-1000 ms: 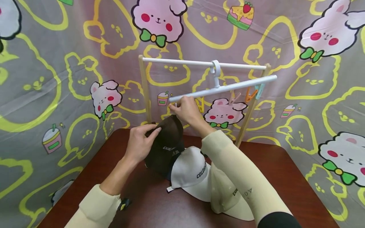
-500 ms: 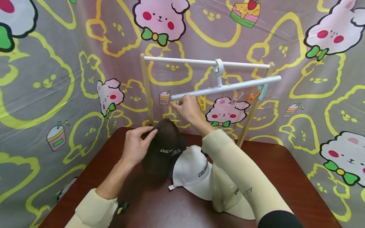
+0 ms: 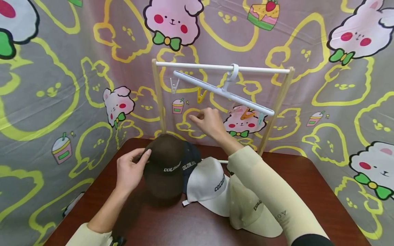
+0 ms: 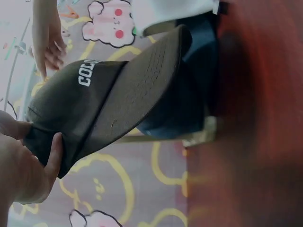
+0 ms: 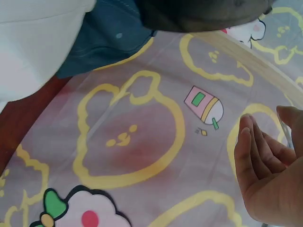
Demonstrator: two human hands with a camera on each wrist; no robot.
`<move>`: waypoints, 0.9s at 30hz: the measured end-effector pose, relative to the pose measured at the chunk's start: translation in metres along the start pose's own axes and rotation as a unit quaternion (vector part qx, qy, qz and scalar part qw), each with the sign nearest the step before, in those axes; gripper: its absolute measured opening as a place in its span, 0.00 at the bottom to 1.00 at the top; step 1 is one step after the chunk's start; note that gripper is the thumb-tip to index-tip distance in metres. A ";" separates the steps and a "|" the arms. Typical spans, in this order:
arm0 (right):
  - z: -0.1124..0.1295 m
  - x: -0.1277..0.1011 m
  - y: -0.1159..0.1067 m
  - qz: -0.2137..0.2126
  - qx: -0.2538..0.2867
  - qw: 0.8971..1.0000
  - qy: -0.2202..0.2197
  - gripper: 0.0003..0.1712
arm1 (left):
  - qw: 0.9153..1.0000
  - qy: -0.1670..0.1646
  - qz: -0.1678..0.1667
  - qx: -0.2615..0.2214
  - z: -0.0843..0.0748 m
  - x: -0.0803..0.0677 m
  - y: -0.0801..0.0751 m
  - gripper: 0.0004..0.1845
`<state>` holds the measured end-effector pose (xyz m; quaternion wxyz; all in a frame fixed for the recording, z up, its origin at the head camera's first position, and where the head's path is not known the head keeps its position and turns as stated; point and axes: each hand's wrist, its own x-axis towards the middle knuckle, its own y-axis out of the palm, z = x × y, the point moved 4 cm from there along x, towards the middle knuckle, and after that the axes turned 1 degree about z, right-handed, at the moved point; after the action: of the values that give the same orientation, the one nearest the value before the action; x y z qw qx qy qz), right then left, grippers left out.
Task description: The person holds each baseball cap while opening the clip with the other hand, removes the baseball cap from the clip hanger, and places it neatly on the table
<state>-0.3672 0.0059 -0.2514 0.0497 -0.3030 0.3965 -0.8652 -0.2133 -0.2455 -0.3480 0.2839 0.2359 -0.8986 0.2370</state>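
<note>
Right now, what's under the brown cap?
Under the brown cap, which the left hand grips by its back edge, a navy cap pokes out on its right. Anything further beneath is covered.

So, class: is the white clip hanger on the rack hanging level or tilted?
Tilted. The clip hanger slopes from high left to low right beneath the rail; the right hand is below it.

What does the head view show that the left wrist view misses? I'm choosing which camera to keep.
Only the head view shows the white hanger with clips tilted on the rack, and the cream cap. Only the left wrist view shows the left hand gripping the cap's back edge. Both show the brown cap and right hand.
</note>
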 end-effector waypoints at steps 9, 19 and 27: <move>-0.028 -0.025 -0.033 -0.036 0.005 0.998 -0.044 0.18 | 0.996 -0.089 -0.001 0.028 0.033 -0.010 -0.030 0.10; -0.062 -0.062 -0.067 -0.059 0.007 0.996 -0.063 0.20 | 0.964 -0.205 0.168 0.002 0.065 -0.017 -0.047 0.17; -0.091 -0.094 -0.090 -0.087 -0.001 0.996 -0.027 0.14 | 0.880 -0.265 0.393 0.027 0.083 -0.024 -0.073 0.22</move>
<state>-0.3289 0.1575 -0.2785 -0.0151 -0.3592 0.3685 -0.8573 -0.1879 -0.3417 -0.4015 -0.0878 -0.0754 -0.9525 0.2818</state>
